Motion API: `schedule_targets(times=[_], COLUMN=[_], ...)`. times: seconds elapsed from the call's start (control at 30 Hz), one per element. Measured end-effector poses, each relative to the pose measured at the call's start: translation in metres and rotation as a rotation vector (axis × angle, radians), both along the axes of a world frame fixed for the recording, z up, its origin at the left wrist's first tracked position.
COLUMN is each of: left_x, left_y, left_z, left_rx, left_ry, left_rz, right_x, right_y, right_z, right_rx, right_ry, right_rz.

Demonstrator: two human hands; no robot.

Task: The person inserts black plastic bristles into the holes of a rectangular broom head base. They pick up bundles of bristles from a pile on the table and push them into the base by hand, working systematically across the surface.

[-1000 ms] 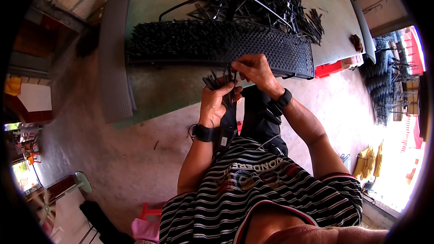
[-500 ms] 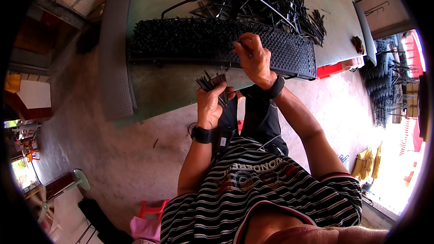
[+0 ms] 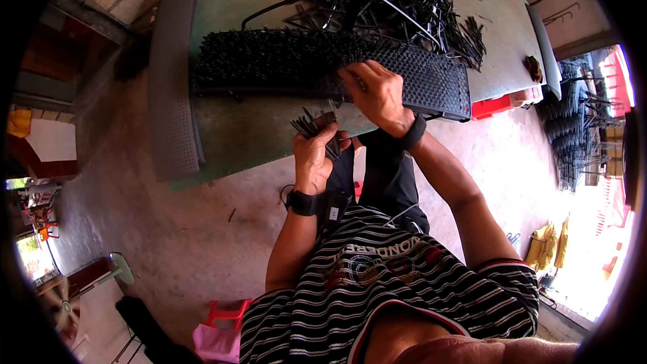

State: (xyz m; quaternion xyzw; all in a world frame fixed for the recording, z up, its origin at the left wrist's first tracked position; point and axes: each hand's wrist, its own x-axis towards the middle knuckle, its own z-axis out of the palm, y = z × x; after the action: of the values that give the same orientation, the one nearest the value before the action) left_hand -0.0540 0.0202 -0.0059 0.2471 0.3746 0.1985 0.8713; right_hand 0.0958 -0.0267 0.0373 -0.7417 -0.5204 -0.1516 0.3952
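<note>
A long black perforated panel (image 3: 435, 79) lies across the table. Black strips stand densely in its left part, while open holes show at its right end. My left hand (image 3: 312, 156) is closed around a bunch of thin dark strips (image 3: 306, 123), just in front of the panel's near edge. Over the border between the filled and bare holes, my right hand (image 3: 379, 96) is bent down with its fingertips pinched against the panel. Whatever those fingers hold is hidden behind the hand.
Behind the panel a heap of loose black strips (image 3: 411, 10) covers part of the green table (image 3: 246, 131), with a thin metal frame standing over it. A grey perforated sheet (image 3: 174, 81) lines the left edge. A red container (image 3: 490, 106) sits beyond the panel's right end.
My right hand has come down and slightly left, turning its fingers onto the panel. My left hand stays nearly in place with its bunch of strips.
</note>
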Motion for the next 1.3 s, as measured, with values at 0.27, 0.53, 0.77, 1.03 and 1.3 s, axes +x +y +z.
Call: schedule_targets(times=[0.27, 0.53, 0.77, 1.03, 1.3], left_x=[0.007, 0.005, 0.002, 0.009, 0.038], left_y=[-0.008, -0.005, -0.003, -0.008, -0.018], left_z=[0.008, 0.002, -0.002, 0.007, 0.028], left_rx=[0.012, -0.010, 0.023, 0.012, 0.174], left_ry=[-0.064, -0.006, -0.023, -0.055, -0.045], left_rz=[-0.029, 0.016, 0.028, -0.009, -0.290], right_x=[-0.009, -0.009, -0.001, -0.009, 0.031], right_y=[-0.017, 0.002, 0.006, -0.019, -0.042], right_z=[0.005, 0.001, -0.008, 0.008, 0.019], right_rx=[-0.018, 0.210, 0.030, -0.282, 0.054], right_ry=[0.922, 0.380, 0.022, 0.277, 0.889], right_rz=[0.043, 0.051, 0.184, 0.075, -0.064])
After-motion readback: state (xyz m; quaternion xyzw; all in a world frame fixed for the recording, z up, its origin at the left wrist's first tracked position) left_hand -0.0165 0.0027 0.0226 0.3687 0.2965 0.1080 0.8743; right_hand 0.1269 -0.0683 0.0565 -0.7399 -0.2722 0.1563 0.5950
